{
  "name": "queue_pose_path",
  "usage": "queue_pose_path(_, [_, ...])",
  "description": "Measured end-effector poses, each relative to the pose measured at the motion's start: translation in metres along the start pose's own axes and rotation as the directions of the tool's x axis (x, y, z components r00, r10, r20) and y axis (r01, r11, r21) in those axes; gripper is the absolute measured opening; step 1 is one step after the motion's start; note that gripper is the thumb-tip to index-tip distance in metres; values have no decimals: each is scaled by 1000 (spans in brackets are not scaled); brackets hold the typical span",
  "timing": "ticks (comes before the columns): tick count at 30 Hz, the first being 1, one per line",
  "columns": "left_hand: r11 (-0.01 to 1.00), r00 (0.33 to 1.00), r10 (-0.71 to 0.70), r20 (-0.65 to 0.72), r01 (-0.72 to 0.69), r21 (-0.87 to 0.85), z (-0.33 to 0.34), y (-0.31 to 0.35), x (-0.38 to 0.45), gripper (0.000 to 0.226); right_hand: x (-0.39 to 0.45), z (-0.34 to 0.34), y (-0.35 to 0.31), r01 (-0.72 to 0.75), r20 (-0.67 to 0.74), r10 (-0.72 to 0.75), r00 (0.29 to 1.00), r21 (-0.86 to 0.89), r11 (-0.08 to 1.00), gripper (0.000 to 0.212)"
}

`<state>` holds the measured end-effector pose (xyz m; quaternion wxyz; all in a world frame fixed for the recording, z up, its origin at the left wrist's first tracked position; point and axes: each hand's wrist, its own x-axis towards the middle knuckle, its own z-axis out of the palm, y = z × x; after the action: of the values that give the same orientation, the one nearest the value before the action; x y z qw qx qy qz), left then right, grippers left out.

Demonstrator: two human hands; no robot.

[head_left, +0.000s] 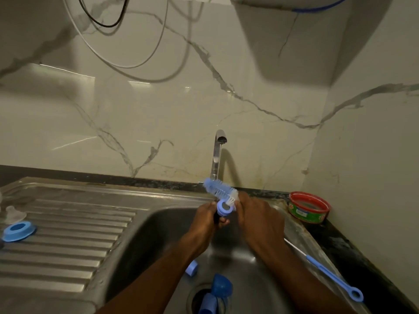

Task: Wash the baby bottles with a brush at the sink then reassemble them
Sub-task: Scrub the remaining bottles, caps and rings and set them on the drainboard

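Note:
Over the steel sink (158,225), my left hand (207,219) grips the dark handle of the bottle brush (218,189), whose blue and white bristles point up and left below the tap. My right hand (258,215) holds a blue bottle ring (223,208) against the bristles; its fingertips are hidden behind the brush. Motion blurs both hands. Another blue ring (18,231) and a clear teat (13,215) lie on the drainboard at the far left. In the basin near the drain sit a blue cap (221,286) and two smaller blue parts (191,268) (207,302).
The chrome tap (218,152) stands behind the basin, against the marble wall. A thin blue teat brush (328,275) lies along the sink's right rim. A red and green round tub (308,210) sits on the dark counter at the right corner. The ribbed drainboard (68,245) spreads left.

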<state>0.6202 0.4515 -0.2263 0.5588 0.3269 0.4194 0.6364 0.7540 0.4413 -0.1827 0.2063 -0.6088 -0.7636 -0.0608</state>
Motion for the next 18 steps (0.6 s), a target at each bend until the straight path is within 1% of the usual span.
queue_pose_path(2, [998, 999, 49, -18, -48, 33, -7, -1, 5, 20, -5, -1, 11, 32, -42, -32, 999, 5, 999, 27])
queue_pose_path(4, [996, 993, 85, -81, -83, 28, -15, 0, 9, 17, -15, 0, 21, 64, -36, -65, 997, -9, 998, 24])
queue_pose_path(6, [995, 986, 92, -136, -86, 52, -20, 3, 11, 16, -20, 2, 29, 68, -25, -69, 997, -22, 997, 25])
queue_pose_path(7, [996, 987, 79, -141, -72, 52, -21, 3, 11, 16, -19, 1, 32, 58, -39, -58, 998, -15, 998, 27])
queue_pose_path(8, [999, 989, 51, -136, -48, 26, -23, 3, 12, 18, -18, 0, 35, 36, -59, -36, 998, -4, 999, 28])
queue_pose_path(9, [999, 993, 12, -119, -16, -39, -22, 4, 11, 21, -16, -1, 36, 13, -84, -13, 996, 6, 1000, 29])
queue_pose_path(11, [992, 999, -32, -44, 26, -126, -22, 3, 9, 27, -15, -1, 38, -9, -88, 8, 996, -5, 1000, 29])
queue_pose_path(12, [996, 1000, -7, -13, 5, -86, -22, 2, 10, 29, -15, -1, 39, -15, -72, 14, 997, -12, 1000, 29])
queue_pose_path(14, [995, 996, 86, 33, -88, 40, -20, 1, 12, 28, -16, -1, 41, -25, -43, 24, 999, -13, 1000, 28])
queue_pose_path(16, [968, 984, 174, 28, -176, 181, -22, -3, 16, 31, -15, 0, 45, -42, -39, 41, 998, -11, 999, 28])
queue_pose_path(18, [921, 968, 252, -6, -237, 309, -28, -7, 19, 45, -14, 0, 48, -58, -38, 57, 998, -25, 998, 29])
